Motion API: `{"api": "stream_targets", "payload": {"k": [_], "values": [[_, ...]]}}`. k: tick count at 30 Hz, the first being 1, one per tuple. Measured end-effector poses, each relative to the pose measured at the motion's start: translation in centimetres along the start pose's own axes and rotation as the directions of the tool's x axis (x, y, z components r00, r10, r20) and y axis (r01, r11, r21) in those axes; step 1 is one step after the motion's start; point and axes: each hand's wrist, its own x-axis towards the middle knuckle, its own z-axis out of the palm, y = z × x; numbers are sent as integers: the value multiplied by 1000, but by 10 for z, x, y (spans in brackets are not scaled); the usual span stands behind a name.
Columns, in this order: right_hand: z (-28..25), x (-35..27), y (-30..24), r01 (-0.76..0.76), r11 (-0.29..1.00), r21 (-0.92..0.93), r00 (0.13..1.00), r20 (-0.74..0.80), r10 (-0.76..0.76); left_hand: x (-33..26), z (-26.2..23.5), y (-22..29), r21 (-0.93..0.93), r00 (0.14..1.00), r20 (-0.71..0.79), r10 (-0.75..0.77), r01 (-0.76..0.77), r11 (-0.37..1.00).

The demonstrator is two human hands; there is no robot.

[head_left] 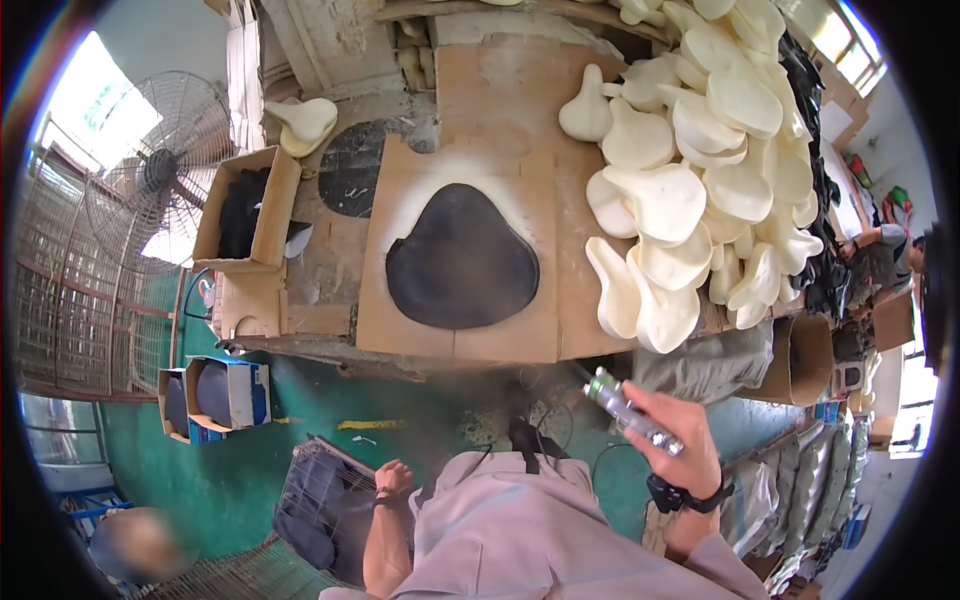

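Note:
My right hand (672, 432) is wrapped round a silver spray gun (632, 412) with a green end, held in front of the table's near edge. A dark, rounded-triangular saddle cover (462, 258) lies flat on a cardboard sheet (385, 335), beyond my hands; neither hand touches it. Pale overspray rings its narrow far end. Low beside my body hangs my left hand (393, 476), its fingers curled in and nothing visible in them. Many cream foam saddle pads (655, 200) are heaped on the table to the right of the cardboard.
An open cardboard box (285, 205) with black pieces stands at the table's left. Two saddle pads (305, 122) lie behind it. A large wire fan (155, 170) is further left. Boxes (240, 395) sit below the table's left end. Another person (885, 250) works at far right.

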Motion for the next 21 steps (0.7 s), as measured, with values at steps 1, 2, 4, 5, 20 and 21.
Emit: {"api": "stream_targets", "payload": {"k": [1,2,4,5,20,21], "values": [[0,-4,5,26,1000,-14,998,64,-25,0,8,6,40,1000,-10,20,-19,999],[1,-7,5,-12,1000,13,996,86,11,-1,17,9,81,999,-22,37,-35,996],[8,-4,2,-36,999,7,998,-52,36,-6,27,9,173,998,-44,52,-43,984],[11,-3,1,-47,999,11,991,-123,48,-9,25,7,73,1000,-15,10,-9,997],[3,-16,1,-100,993,63,992,-76,104,33,-2,20,49,911,387,140,-172,984],[-2,-23,2,-113,993,43,993,-40,115,37,2,24,270,881,402,249,-374,887]]}}
